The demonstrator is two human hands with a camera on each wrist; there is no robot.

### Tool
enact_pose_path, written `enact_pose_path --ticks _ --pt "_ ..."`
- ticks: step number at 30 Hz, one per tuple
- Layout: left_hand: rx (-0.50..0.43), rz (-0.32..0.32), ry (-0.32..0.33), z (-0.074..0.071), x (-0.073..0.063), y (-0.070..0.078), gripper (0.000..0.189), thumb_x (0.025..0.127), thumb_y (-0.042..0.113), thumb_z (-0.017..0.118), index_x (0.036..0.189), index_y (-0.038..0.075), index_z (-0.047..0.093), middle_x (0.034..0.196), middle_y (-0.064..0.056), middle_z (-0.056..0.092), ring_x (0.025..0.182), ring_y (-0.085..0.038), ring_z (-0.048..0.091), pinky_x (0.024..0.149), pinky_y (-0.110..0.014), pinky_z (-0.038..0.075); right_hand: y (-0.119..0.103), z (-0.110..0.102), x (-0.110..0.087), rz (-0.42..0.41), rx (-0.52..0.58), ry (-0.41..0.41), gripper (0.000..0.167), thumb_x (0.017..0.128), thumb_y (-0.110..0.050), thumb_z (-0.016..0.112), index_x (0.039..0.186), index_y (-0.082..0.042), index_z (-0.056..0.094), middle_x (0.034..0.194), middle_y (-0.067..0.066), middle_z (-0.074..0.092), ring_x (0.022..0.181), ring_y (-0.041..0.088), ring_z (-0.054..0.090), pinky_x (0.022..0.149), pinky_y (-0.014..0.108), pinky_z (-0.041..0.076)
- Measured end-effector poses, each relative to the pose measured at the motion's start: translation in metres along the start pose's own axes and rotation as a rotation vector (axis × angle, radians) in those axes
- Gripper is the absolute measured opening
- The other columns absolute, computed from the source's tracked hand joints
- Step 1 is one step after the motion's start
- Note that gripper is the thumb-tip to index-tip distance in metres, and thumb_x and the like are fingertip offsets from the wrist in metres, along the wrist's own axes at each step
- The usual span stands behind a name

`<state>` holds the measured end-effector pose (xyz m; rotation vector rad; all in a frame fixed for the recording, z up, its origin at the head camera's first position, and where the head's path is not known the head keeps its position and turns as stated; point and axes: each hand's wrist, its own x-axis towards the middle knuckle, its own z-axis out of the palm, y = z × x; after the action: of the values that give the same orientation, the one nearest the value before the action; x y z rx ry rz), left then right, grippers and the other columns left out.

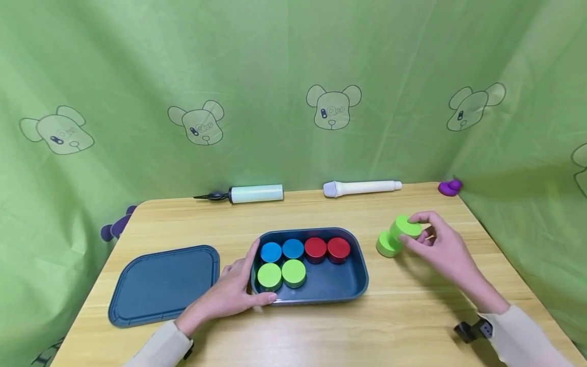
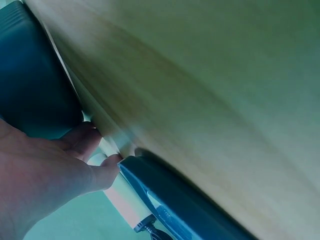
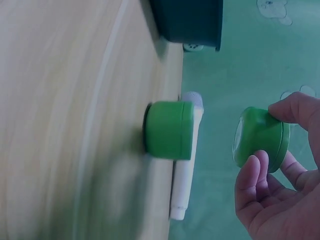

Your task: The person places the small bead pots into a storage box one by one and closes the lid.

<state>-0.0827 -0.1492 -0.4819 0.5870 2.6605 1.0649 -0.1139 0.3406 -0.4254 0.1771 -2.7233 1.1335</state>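
Note:
A dark blue rectangular box (image 1: 330, 294) holds two blue, two red and two green round containers. My left hand (image 1: 238, 285) rests on its left end, index finger along the side and thumb at the front rim; in the left wrist view that hand (image 2: 55, 170) touches the box wall (image 2: 37, 75). My right hand (image 1: 440, 244) pinches a green round container (image 1: 405, 227) between thumb and fingers. A seam rings this container (image 3: 262, 137) in the right wrist view. Another green container (image 1: 387, 245) stands on the table below it; the right wrist view shows a gap between them.
The matching flat lid (image 1: 167, 285) lies left of the box on the wooden table (image 1: 321, 336). Along the back edge lie a hand pump (image 1: 257, 193) and a white microphone-shaped object (image 1: 367, 187). A purple object (image 1: 449, 187) sits at the back right corner. Green curtains (image 1: 275, 76) surround the table.

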Motion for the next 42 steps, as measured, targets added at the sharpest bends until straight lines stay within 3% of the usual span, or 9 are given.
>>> enact_pose_path --ticks 17,24,34,42 --pt "0.016 -0.010 -0.009 -0.001 0.001 0.000 0.132 0.088 0.075 0.079 0.177 0.028 -0.006 0.175 -0.007 0.034 0.157 -0.035 0.035 0.124 -0.063 0.021 -0.048 0.022 -0.009 -0.080 0.070 -0.017 0.046 0.092 -0.017 0.092 0.129 -0.011 0.065 0.090 0.006 0.067 0.078 0.018 0.064 0.066 0.025 0.055" --pt "0.010 -0.005 -0.007 0.000 0.003 0.001 0.130 0.089 0.070 0.081 0.177 0.027 -0.005 0.175 -0.007 0.034 0.157 -0.035 0.035 0.124 -0.065 0.022 -0.058 0.041 -0.011 -0.156 0.065 -0.064 0.043 0.089 -0.014 0.093 0.123 -0.015 0.065 0.084 0.000 0.064 0.073 0.017 0.064 0.064 0.027 0.053" --pt "0.005 0.011 0.002 0.001 0.004 0.001 0.125 0.092 0.065 0.081 0.178 0.025 -0.002 0.175 -0.010 0.034 0.156 -0.039 0.036 0.122 -0.069 0.022 -0.068 0.063 -0.014 -0.165 0.076 -0.141 0.044 0.088 -0.012 0.093 0.121 -0.018 0.064 0.085 -0.001 0.063 0.076 0.017 0.062 0.065 0.027 0.053" --pt "0.024 -0.003 0.003 0.001 0.001 0.000 0.128 0.090 0.069 0.081 0.178 0.024 -0.001 0.174 -0.013 0.035 0.157 -0.038 0.036 0.122 -0.068 0.023 -0.077 0.076 -0.015 -0.254 0.048 -0.214 0.045 0.087 -0.012 0.093 0.120 -0.019 0.063 0.086 -0.004 0.063 0.075 0.013 0.063 0.066 0.027 0.056"
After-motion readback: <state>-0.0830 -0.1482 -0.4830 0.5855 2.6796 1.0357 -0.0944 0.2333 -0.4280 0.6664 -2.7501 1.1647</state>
